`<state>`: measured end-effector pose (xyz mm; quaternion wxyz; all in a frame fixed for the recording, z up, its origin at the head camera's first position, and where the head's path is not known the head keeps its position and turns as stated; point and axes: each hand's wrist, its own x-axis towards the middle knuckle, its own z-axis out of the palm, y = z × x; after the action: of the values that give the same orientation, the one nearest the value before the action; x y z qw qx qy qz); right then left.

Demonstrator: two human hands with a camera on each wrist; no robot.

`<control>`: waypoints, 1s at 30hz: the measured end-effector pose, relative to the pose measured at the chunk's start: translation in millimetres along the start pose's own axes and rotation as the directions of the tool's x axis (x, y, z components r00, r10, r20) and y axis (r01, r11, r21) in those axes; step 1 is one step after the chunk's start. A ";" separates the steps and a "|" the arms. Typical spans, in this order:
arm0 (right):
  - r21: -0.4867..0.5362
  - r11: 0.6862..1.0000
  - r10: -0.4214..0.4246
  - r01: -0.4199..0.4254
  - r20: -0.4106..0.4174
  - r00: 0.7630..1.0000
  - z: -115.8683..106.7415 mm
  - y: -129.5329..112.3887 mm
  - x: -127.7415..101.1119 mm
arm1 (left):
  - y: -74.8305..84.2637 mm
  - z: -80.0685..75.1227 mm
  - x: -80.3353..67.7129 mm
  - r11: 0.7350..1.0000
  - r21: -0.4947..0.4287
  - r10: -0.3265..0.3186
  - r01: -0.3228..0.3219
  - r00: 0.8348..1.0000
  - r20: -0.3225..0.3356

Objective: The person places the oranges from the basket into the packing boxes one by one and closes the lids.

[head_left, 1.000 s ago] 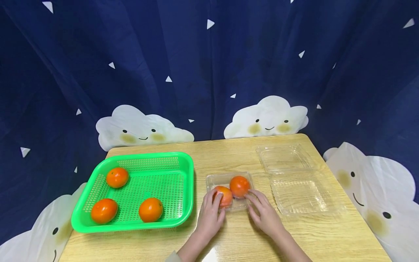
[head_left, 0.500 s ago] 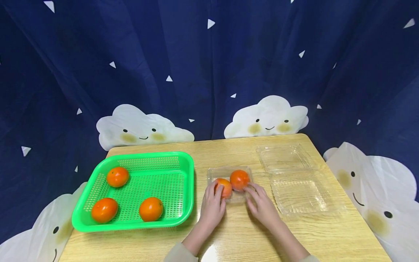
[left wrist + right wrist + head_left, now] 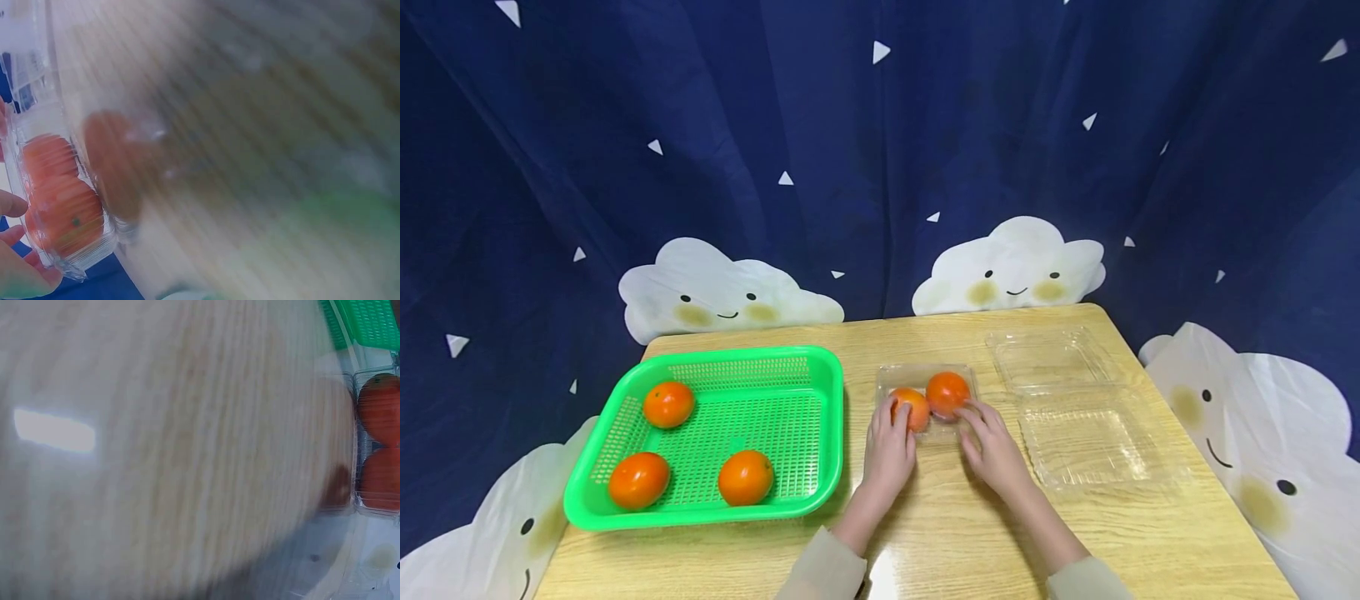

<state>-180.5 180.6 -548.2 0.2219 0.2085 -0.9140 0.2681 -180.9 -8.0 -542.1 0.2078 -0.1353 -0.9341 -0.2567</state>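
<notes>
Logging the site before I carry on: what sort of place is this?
Likely a staged tabletop set, not a real kitchen: a small wooden table stands before a dark blue curtain with smiling clouds, which closes off the room. On it are a green plastic basket of persimmons and clear plastic clamshell boxes.

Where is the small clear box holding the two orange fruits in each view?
Head: small clear box sits mid-table, between the green basket and the empty clear trays, at the fingertips of both hands.
Left wrist: at the lower left edge, blurred, fruits visible through its wall.
Right wrist: at the right edge, mid-height.
Shared landmark: the two orange fruits inside; the wooden table fills the rest.
</notes>
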 end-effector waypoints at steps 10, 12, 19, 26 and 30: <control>0.035 0.997 0.065 -0.065 0.001 0.998 9.2 5.9 20.7 | -6.2 9.3 19.7 0.998 -0.022 -0.058 0.058 0.998 -0.011; 0.040 0.997 0.069 -0.069 -0.008 0.998 11.6 7.8 24.1 | -7.8 10.9 23.6 0.998 -0.018 -0.063 0.063 0.998 -0.010; 0.064 0.995 0.076 -0.074 -0.033 0.997 20.0 14.6 36.0 | -13.5 16.7 36.0 0.997 -0.017 -0.070 0.069 0.997 -0.015; 0.083 0.992 0.100 -0.099 -0.012 0.995 22.9 20.6 47.6 | -19.5 20.7 47.1 0.995 -0.052 -0.086 0.086 0.996 -0.008; 0.083 0.990 0.114 -0.114 0.001 0.993 25.2 23.8 55.1 | -21.1 24.7 54.5 0.992 -0.050 -0.113 0.112 0.993 -0.019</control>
<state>-244.7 169.8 -548.2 0.1991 0.1645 -0.9120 0.3185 -244.2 -4.3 -545.4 0.1997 -0.0845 -0.9314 -0.2924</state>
